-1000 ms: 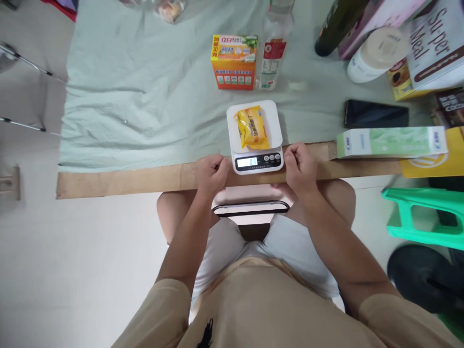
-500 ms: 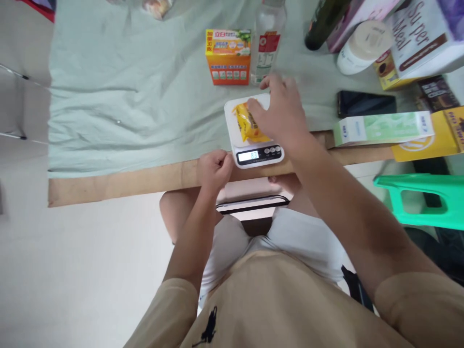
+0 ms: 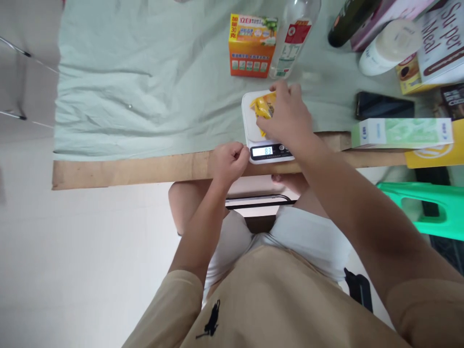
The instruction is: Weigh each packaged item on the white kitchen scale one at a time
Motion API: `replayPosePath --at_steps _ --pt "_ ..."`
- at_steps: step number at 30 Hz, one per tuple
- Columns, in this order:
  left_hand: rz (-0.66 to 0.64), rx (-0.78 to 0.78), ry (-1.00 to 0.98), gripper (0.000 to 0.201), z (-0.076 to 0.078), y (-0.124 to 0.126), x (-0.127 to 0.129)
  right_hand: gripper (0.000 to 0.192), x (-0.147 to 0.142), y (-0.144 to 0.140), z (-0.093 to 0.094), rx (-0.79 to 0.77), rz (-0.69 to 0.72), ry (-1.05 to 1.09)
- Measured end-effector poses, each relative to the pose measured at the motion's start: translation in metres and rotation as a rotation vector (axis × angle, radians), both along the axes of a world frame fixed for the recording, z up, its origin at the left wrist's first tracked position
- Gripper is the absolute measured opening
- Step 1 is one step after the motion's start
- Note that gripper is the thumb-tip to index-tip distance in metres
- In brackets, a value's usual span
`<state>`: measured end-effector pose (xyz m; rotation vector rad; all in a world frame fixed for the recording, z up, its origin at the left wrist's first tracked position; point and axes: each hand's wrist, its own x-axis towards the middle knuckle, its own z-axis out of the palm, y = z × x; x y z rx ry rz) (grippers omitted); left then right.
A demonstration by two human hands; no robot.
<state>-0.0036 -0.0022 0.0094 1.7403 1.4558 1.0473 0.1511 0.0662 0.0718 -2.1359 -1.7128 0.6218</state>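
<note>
A yellow snack packet (image 3: 264, 107) lies on a white digital kitchen scale (image 3: 250, 126) whose display reads 83. My right hand (image 3: 292, 113) comes over it from the right, with thumb and fingers closed around the packet and hiding its right part. Beside the scale's lower left corner, my left hand (image 3: 231, 160) rests as a fist on the wooden table edge, with nothing showing in it. Just behind the scale stand an orange detergent box (image 3: 251, 60) and a clear bottle (image 3: 292, 43) with a red and white label.
To the right are a dark bottle (image 3: 350, 24), a white jar (image 3: 384, 50), a Super Meal box (image 3: 440, 46), a black phone (image 3: 384, 106) and a pale green carton (image 3: 409, 133). A green stool (image 3: 449, 208) stands below the table's right side. Green cloth (image 3: 145, 87) covers the table.
My right fingers have closed from a spread pose onto the packet, which has shifted on the scale. The view has moved, so the table things appear further right. My left fist keeps its place.
</note>
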Motion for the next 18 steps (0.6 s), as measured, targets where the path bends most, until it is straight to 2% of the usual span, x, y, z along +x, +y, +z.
replayPosePath --at_steps 5,10,12,15,18 --pt "-0.013 0.008 -0.04 0.043 0.001 0.0 0.0 0.053 0.012 0.005 0.0 0.123 -0.009 0.089" --pt "0.0 0.006 -0.032 0.043 0.001 -0.003 0.0 0.06 0.043 -0.003 0.016 0.132 -0.093 0.178" --pt "0.005 0.001 -0.029 0.043 0.001 -0.003 -0.001 0.061 0.065 -0.013 0.025 0.145 -0.159 0.259" --pt "0.014 -0.018 -0.008 0.043 0.001 -0.002 -0.001 0.064 0.112 -0.035 0.04 0.251 -0.31 0.336" --pt "0.011 -0.02 0.001 0.043 0.001 -0.001 -0.001 0.062 0.17 -0.057 0.047 0.378 -0.367 0.269"
